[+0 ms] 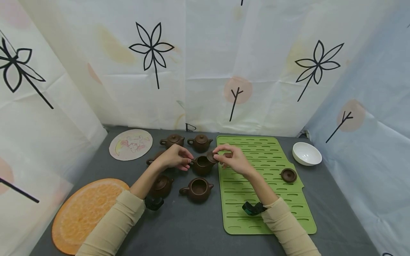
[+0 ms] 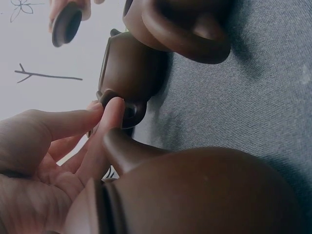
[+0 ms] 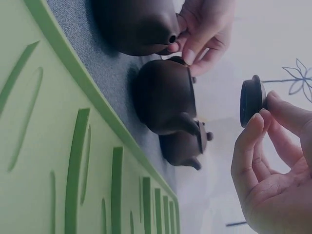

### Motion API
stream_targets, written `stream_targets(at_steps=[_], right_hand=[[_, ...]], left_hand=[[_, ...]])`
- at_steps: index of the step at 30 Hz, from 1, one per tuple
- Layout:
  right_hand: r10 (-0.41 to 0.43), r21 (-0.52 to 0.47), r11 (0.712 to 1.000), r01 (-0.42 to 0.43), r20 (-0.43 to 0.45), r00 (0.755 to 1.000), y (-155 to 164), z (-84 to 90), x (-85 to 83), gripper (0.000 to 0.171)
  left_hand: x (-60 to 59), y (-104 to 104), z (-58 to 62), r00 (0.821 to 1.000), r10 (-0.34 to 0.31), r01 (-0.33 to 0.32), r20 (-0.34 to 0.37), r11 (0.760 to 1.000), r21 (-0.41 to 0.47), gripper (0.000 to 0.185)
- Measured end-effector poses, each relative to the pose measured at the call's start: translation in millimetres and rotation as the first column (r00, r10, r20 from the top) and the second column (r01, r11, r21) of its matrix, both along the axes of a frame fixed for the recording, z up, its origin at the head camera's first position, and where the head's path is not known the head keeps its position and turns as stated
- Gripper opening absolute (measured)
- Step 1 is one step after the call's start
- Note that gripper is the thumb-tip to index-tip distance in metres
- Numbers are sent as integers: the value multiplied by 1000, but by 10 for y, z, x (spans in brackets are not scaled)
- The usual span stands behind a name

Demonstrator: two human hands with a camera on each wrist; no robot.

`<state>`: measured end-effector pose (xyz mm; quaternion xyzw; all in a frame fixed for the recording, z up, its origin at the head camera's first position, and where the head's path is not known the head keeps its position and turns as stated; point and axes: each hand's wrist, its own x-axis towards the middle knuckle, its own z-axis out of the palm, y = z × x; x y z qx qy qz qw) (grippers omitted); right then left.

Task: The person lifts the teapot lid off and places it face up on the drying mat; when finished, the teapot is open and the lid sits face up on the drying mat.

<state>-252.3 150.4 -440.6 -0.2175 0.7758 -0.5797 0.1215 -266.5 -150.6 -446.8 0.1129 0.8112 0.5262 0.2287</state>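
Note:
My left hand [image 1: 174, 157] pinches the handle of a brown teapot [image 1: 201, 169] between thumb and forefinger, as the left wrist view shows. This teapot stands lidless on the dark table. In my right hand [image 1: 235, 160] a small round teapot lid [image 3: 252, 101] is pinched at its knob, raised and tilted on edge near the pot's spout side. Nearer the front stands another lidless teapot [image 1: 198, 191]. A lidded teapot [image 1: 161, 186] is below my left wrist, and one more teapot [image 1: 154, 156] is partly hidden by the left hand.
Two lidded teapots [image 1: 200, 143] stand at the back. A second lid [image 1: 289, 175] lies on the green mat [image 1: 262, 217] at right, with a white bowl [image 1: 306, 154] beyond it. To the left lie an orange-slice placemat [image 1: 86, 209] and a pale round mat [image 1: 131, 145].

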Motion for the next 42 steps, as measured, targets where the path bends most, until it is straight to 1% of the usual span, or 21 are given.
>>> stream_targets(at_steps=[3,7,13,18,22,25,29,32,36,39,42], right_hand=[[-23,-19,1000,23,3,1000,117,21,44,26],[-33,-28,999,33,5,999,305,44,93,29],[-61,-10,998,61,-10,998,639,106,153,34],[-91,-6,996,91,-15,996,944,148,161,39],[-112,6,994,113,-52,992,1177,161,148,43],[-110,12,994,112,-74,991,1334,169,146,45],[-100,2,995,100,-54,994,1527,157,149,49],[-108,-9,994,108,-16,994,1656,146,150,52],[-129,-39,991,131,49,990,1797,141,143,51],[-165,-31,985,168,68,984,1891,122,141,45],[-202,16,979,201,46,978,1998,86,134,43]], left_hand=[[4,2,8,1000,-4,4,-3,1000,2,22],[2,4,11,1000,-8,8,-8,1000,-1,21],[0,9,-9,1000,-1,1,-14,1000,-8,20],[-2,9,-29,1000,5,-5,-20,1000,-9,19],[-8,8,-39,1000,7,-8,-28,1000,-12,18],[-8,8,-38,999,14,-15,-29,1000,-16,17],[-4,11,-34,999,11,-12,-34,1000,-22,17],[-4,13,-34,999,8,-9,-36,1000,-22,18],[-1,14,-27,999,16,-17,-36,1000,-24,17],[5,17,-19,999,15,-16,-44,999,-33,17],[10,20,-14,999,13,-15,-51,999,-41,17]])
